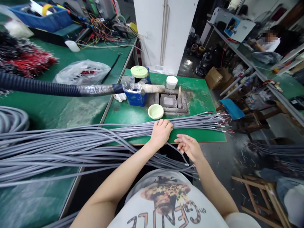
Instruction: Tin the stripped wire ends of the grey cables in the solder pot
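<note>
Many grey wires (pixel 95 139) lie in one long bunch across two green tables, and their stripped ends (pixel 218 122) fan out at the right side of the small green table (pixel 201 95). The left hand (pixel 161 132) rests on top of the bunch near the front edge of that table, with its fingers curled down and pressed together on the wires, so it seems to hold them in place. The right hand (pixel 188 146) hangs just off the table edge, close to the left hand, with its fingers loose and a little spread. One thin grey wire (pixel 177 152) runs past it, but I cannot tell if the fingers pinch it or only touch it. Just behind the left hand sits a pale green lid (pixel 155 111), and behind that a dark metal tray (pixel 169 102), a white cup (pixel 171 82) and a blue tub (pixel 136 95). A black ribbed hose (pixel 47 87) reaches in from the left, over the big table toward the tray. Most of the wires look already stripped and laid flat in line. A few more hang down in front of the person's shirt, so it looks like some sorting is left.
</note>
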The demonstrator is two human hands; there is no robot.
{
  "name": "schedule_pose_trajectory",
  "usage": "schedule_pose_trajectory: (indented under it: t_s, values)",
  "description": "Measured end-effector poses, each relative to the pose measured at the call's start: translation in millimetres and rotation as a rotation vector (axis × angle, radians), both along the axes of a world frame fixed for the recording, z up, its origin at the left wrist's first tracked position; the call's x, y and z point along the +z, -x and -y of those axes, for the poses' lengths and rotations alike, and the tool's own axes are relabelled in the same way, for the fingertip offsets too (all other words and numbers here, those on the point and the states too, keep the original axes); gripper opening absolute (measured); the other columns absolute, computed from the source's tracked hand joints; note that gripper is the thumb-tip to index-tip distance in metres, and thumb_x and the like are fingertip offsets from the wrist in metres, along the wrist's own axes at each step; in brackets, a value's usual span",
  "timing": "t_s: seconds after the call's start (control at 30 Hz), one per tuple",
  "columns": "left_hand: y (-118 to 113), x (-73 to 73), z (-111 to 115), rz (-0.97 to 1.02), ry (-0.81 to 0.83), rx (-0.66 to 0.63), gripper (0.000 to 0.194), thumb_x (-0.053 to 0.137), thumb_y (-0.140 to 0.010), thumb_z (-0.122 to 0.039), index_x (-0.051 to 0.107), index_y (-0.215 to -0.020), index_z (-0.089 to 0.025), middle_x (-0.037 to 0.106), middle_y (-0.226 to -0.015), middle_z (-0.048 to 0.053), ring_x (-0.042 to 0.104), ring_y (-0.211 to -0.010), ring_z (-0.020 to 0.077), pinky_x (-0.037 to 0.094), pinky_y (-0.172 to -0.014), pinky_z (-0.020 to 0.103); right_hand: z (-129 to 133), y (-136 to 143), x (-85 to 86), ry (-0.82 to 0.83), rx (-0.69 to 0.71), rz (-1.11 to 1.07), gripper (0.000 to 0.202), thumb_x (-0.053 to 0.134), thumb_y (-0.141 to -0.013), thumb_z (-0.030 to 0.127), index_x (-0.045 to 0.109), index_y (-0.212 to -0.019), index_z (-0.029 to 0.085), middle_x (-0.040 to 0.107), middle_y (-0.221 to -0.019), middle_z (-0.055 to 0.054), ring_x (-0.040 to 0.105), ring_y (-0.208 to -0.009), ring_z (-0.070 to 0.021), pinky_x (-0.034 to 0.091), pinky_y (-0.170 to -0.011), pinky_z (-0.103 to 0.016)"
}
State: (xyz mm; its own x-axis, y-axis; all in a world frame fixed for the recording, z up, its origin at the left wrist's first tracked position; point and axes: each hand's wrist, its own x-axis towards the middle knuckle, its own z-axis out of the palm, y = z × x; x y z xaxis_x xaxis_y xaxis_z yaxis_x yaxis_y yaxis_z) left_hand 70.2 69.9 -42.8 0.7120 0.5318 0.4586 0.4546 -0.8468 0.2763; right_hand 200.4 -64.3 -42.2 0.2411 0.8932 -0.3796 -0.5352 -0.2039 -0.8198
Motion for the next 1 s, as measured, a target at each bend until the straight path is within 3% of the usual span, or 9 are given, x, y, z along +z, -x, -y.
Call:
schedule_pose_trajectory:
  t_s: [0.1,0.3,0.43,0.5,0.6,0.7,0.77,0.87,1.0]
  values:
    - [1,5.7,-1,0.099,0.051,-0.014,0.009,0.051,-0.091,-0.022,0.058,-0.092,-0.017,0.063,-0.092,0.009,0.052,-0.086,0.0234,0.037,-0.074,0.038,-6,-13,6.9,-0.012,-0.055,-0.046,0.033,0.066,-0.081,0.034,0.062,-0.109,0.018,0.072,-0.098,-0.009,0.063,-0.061,-0.0118,0.042,-0.042,-0.019]
    - [16,20.1,13,0.253,0.166,-0.184,0.013,0.049,-0.093,-0.022,0.057,-0.101,-0.017,0.064,-0.096,0.008,0.054,-0.090,0.0208,0.043,-0.079,0.034,-14,-67,32.5,-0.192,-0.443,0.085,0.025,0.056,-0.086,0.041,0.061,-0.103,0.022,0.071,-0.104,-0.004,0.059,-0.063,-0.0075,0.045,-0.052,-0.019]
    - [26,13.8,27,0.155,0.223,-0.255,0.016,0.047,-0.093,-0.022,0.062,-0.100,-0.017,0.065,-0.092,0.008,0.054,-0.085,0.0200,0.042,-0.074,0.034,-7,-88,54.0,-0.335,-0.710,0.398,0.029,0.046,-0.093,0.042,0.058,-0.107,0.020,0.069,-0.085,0.000,0.047,-0.050,-0.0037,0.037,-0.051,-0.019]
    - [29,11.5,33,0.143,0.297,-0.274,0.017,0.049,-0.092,-0.024,0.064,-0.099,-0.017,0.066,-0.092,0.008,0.054,-0.084,0.0203,0.041,-0.073,0.035,2,-86,62.2,-0.376,-0.770,0.479,0.029,0.043,-0.095,0.039,0.059,-0.106,0.018,0.062,-0.068,0.004,0.044,-0.048,-0.0033,0.033,-0.051,-0.019]
    - [32,15.6,40,0.303,0.549,-0.292,0.021,0.057,-0.089,-0.029,0.066,-0.104,-0.018,0.066,-0.092,0.008,0.056,-0.086,0.0196,0.043,-0.079,0.035,16,-66,68.0,-0.298,-0.573,0.594,0.027,0.052,-0.092,0.037,0.065,-0.095,0.014,0.048,-0.048,0.006,0.040,-0.043,-0.0058,0.029,-0.045,-0.020]
    - [33,26.0,45,0.541,0.964,-0.251,0.026,0.063,-0.085,-0.035,0.068,-0.104,-0.018,0.066,-0.084,0.005,0.058,-0.080,0.0166,0.046,-0.077,0.031,29,-32,67.5,-0.094,-0.037,0.857,0.029,0.053,-0.090,0.038,0.069,-0.097,0.015,0.051,-0.048,0.004,0.042,-0.043,-0.0082,0.031,-0.044,-0.023]
    - [33,32.1,47,0.653,1.232,-0.229,0.026,0.067,-0.080,-0.037,0.070,-0.096,-0.017,0.067,-0.081,0.004,0.059,-0.074,0.0149,0.047,-0.073,0.029,35,-10,66.2,-0.055,0.222,0.960,0.030,0.050,-0.092,0.037,0.069,-0.102,0.017,0.055,-0.050,0.003,0.045,-0.045,-0.0089,0.034,-0.046,-0.023]
    - [33,35.5,50,0.774,1.509,-0.228,0.024,0.073,-0.074,-0.037,0.070,-0.080,-0.014,0.068,-0.075,0.003,0.060,-0.068,0.0133,0.047,-0.070,0.027,38,9,64.7,-0.086,0.347,0.995,0.031,0.046,-0.094,0.036,0.068,-0.106,0.018,0.057,-0.052,0.003,0.048,-0.047,-0.0091,0.036,-0.050,-0.023]
    - [34,32.1,57,0.805,1.671,-0.266,0.027,0.075,-0.071,-0.038,0.066,-0.070,-0.013,0.067,-0.065,0.003,0.059,-0.061,0.0120,0.047,-0.065,0.025,31,12,61.6,-0.085,0.462,0.925,0.032,0.046,-0.094,0.038,0.068,-0.104,0.017,0.060,-0.052,0.003,0.048,-0.047,-0.0092,0.036,-0.051,-0.023]
